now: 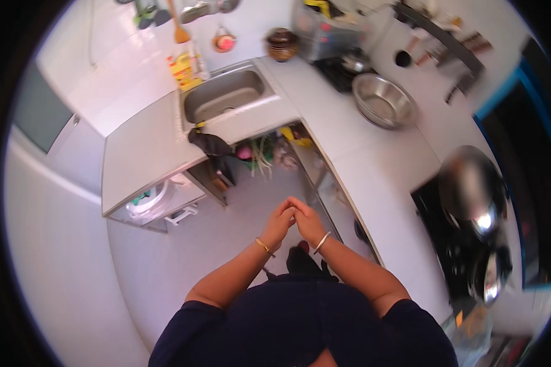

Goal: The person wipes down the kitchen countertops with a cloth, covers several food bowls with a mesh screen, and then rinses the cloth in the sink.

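In front of my body, above the floor, my left hand and my right hand meet at the fingers. Both are closed, with the fingers bent inward and pressed together. No object shows between them, though the palms face away from view. A gold-coloured bangle circles my left wrist, and a pale bangle is on the right one. Neither hand touches the counter, whose edge runs along my right side.
A steel sink is set into the far counter. On the right counter stand a steel basin and a black stove bearing a wok. Vegetables lie under the counter corner. A black bag hangs below the sink.
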A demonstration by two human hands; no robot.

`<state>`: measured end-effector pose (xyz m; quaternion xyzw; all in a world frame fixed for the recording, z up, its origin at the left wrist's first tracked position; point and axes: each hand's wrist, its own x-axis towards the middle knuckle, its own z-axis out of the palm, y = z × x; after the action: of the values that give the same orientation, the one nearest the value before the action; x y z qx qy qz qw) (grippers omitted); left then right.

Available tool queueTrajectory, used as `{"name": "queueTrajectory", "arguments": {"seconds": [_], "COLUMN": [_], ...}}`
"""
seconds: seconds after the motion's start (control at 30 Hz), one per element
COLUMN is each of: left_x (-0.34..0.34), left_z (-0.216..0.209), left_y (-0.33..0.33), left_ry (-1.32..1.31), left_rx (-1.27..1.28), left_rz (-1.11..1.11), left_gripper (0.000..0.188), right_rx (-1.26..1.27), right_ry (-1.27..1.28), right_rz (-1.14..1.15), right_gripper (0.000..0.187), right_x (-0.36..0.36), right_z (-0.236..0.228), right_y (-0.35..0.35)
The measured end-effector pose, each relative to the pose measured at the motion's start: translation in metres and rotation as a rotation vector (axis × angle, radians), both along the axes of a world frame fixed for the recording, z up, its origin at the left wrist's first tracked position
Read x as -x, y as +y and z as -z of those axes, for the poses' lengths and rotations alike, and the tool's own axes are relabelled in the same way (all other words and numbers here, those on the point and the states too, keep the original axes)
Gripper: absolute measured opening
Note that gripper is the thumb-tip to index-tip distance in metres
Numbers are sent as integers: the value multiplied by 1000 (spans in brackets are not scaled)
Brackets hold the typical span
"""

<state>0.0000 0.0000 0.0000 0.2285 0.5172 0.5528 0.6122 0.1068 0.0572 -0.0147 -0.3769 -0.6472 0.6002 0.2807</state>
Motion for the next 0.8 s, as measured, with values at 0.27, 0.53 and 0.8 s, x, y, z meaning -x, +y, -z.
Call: {"name": "queueTrajectory", "arguments": {"seconds": [0.27, 0.53, 0.8], "left_x": [167, 376, 516], "left_z": [0, 74, 118], "left_y": [52, 95, 169], "left_ry": [82, 757, 1301], "left_rx": [76, 194, 151], "left_rz": [-401, -548, -144], "left_gripper": [29, 46, 23], "right_rx": [-46, -195, -586], "right_ry": [62, -267, -620], "right_rz": [-377, -339, -277], "right_gripper": [30, 31, 24], "right_x": [188, 350, 453], "right_z": [-4, 45, 107], "right_y": [96, 160, 199]}}
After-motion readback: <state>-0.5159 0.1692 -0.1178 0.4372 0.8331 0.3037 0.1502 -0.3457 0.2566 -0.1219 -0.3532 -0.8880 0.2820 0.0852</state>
